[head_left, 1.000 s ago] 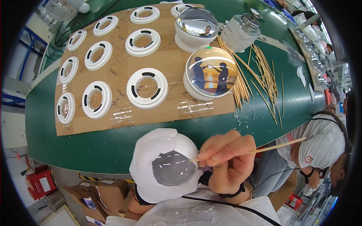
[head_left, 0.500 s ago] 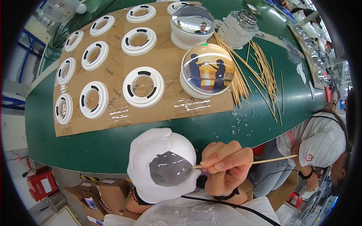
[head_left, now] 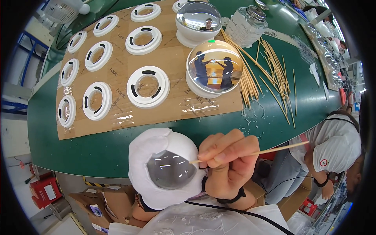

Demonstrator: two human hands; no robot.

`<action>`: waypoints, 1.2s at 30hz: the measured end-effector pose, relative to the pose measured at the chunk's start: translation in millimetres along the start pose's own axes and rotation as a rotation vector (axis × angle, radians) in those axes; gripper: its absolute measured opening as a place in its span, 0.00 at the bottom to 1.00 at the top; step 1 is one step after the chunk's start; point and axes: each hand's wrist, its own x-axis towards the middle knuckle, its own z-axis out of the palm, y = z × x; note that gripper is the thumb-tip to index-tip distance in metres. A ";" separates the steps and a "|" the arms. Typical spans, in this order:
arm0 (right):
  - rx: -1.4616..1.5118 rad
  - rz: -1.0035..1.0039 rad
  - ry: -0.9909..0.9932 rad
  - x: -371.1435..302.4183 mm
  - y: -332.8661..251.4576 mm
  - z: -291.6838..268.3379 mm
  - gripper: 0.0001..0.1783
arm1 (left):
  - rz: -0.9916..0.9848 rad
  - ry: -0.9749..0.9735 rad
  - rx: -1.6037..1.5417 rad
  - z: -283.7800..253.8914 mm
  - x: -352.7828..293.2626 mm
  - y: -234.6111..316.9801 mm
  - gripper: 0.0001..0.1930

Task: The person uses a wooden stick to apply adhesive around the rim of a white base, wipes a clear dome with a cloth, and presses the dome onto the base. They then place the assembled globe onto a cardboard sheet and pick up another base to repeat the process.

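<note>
My left hand (head_left: 140, 172), in a white glove, is wrapped round a white rounded base (head_left: 183, 141) with a clear glass ball (head_left: 172, 172) set in it. The ball's shiny grey face is turned up. Bare fingers of my right hand (head_left: 231, 158) pinch a thin bamboo stick (head_left: 280, 147), whose tip meets the upper right rim of the glass, where it joins the white base. The stick's far end points out to the right. Both hands are in front of the table's near edge, above my lap.
Brown cardboard (head_left: 152, 109) bears several white rings (head_left: 162, 96) with black pads, a picture globe (head_left: 214, 68) and a clear-topped globe (head_left: 197, 17). Loose bamboo sticks (head_left: 276, 78) lie beside a glass jar (head_left: 246, 27). A co-worker (head_left: 333, 137) sits at the right.
Both hands, with the globe and stick, have shifted slightly left and farther from me. The stick's tip has moved up along the glass rim.
</note>
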 end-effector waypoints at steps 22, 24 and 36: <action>-0.128 -0.026 0.018 -17.3 -1.1 -5.9 0.08 | 0.005 -0.002 0.158 -6.2 4.3 2.1 0.39; -0.143 -0.047 0.026 -17.6 0.1 -6.2 0.08 | 0.038 -0.005 0.220 -6.4 4.1 1.0 0.39; -0.118 -0.025 -0.004 -22.2 0.7 -12.1 0.09 | -0.096 0.175 0.179 5.9 -6.8 3.2 0.51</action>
